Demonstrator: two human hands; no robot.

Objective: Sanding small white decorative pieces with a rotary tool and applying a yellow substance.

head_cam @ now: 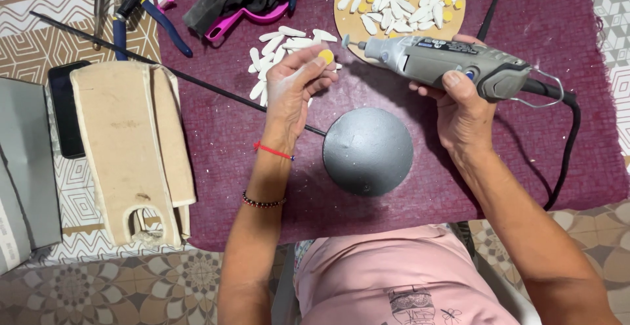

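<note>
Grey matte dome (367,151) is sitting nearest on the maroon cloth (223,141), open cloth all around it. Left hand (292,92) is pinching a small yellow piece (325,56) at its fingertips. Right hand (462,105) is gripping a grey rotary tool (433,59), tip just beside the piece. White petals (279,46) are lying beyond; a round board (400,0) farthest.

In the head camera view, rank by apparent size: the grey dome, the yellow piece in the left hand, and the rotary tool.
1. Rotary tool and grey dome: too alike to rank.
2. Yellow piece: by far the smallest, pinched in the left hand.
</note>
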